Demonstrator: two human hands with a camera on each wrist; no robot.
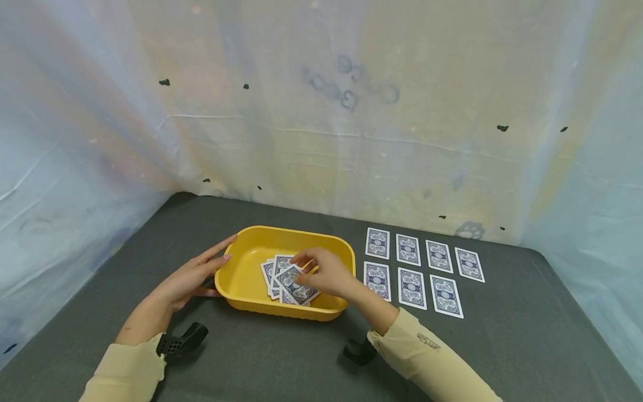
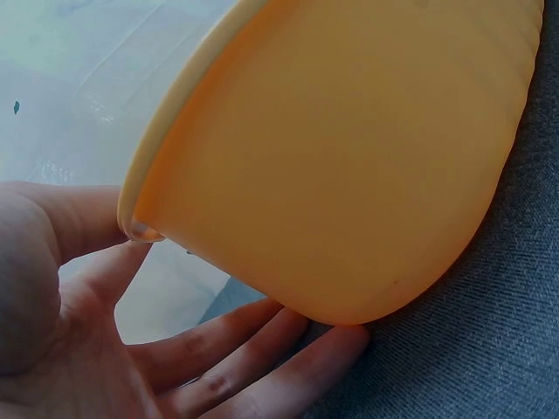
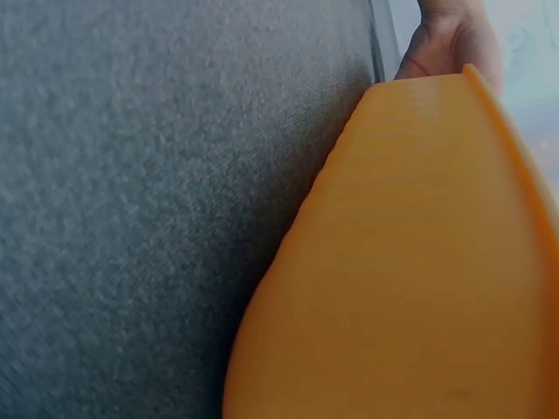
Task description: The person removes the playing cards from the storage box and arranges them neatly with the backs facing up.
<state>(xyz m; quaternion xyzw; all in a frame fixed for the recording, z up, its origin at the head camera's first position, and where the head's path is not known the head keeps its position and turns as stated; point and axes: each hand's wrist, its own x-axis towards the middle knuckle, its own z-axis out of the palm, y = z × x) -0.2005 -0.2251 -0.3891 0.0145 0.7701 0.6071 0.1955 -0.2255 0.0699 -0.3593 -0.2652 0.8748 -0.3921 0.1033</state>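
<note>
A yellow plastic tub point(image 1: 241, 279) stands on the grey mat and holds a loose pile of blue-backed playing cards point(image 1: 288, 282). My right hand point(image 1: 303, 268) reaches in over the tub's near wall, and its curled fingertips pinch the top card of the pile. My left hand point(image 1: 227, 249) lies against the tub's left end with straight fingers and the thumb on the rim. In the left wrist view that hand point(image 2: 175, 349) spreads its fingers under the tub's outer wall point(image 2: 349, 157). The right wrist view is filled by the tub's wall point(image 3: 410, 262), and the right hand's fingers are hidden there.
Several cards lie face down in two rows point(image 1: 412, 268) on the mat right of the tub. Pale sheeting point(image 1: 321, 111) closes in the back and both sides. Grey mat point(image 1: 527, 335) stretches to the right and front. Black wrist mounts point(image 1: 181, 341) sit by the sleeves.
</note>
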